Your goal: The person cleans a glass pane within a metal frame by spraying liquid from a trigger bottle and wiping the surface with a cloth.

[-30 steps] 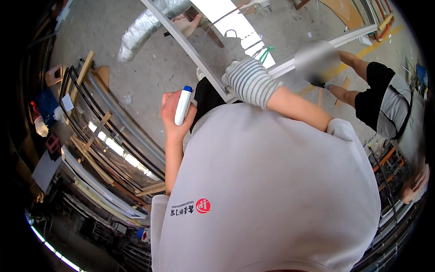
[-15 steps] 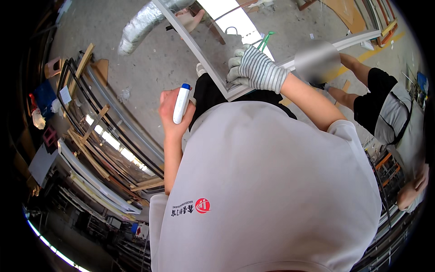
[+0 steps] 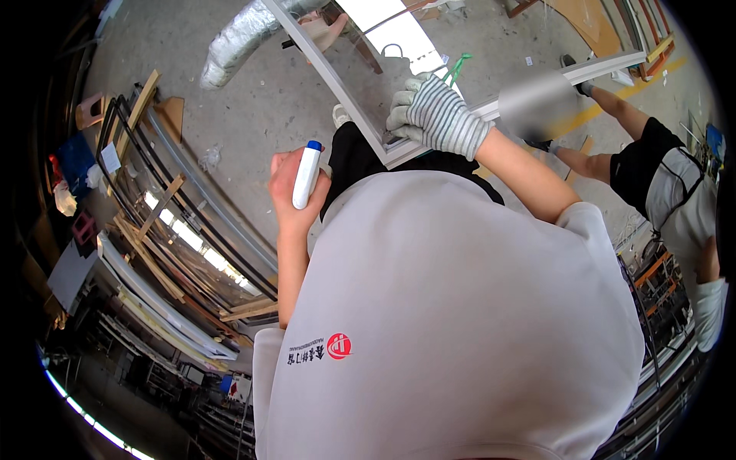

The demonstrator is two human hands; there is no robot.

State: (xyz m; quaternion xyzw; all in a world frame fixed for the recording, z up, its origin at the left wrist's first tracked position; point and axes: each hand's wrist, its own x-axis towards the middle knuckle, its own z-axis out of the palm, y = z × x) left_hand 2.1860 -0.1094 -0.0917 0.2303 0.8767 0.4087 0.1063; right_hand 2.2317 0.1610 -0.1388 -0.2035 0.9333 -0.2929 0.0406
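My bare left hand [image 3: 287, 184] is closed around a chunky white pen-shaped tool [image 3: 307, 176] with a blue end pointing up; its exact kind does not show. In front of my body, a grey window frame [image 3: 354, 107] with a glass pane is held at a tilt, its corner close to my waist. My right hand [image 3: 441, 115], in a striped grey-white knit glove, is closed over the frame's lower rail near that corner, fingers curled inward. Part of its grip is hidden. A bright green strip [image 3: 458, 67] shows just beyond the glove.
Long profiles and wooden strips [image 3: 149, 253] are stacked to the left. A silver flexible duct [image 3: 238, 46] lies on the concrete floor at the far left. A co-worker in black shorts [image 3: 636, 165] is on the right, by the frame's far end. Orange racking [image 3: 652, 268] stands behind.
The co-worker on the right has shifted, with a foot now showing beyond the frame and a gloved hand lower at the edge. My hands and the frame have barely moved.
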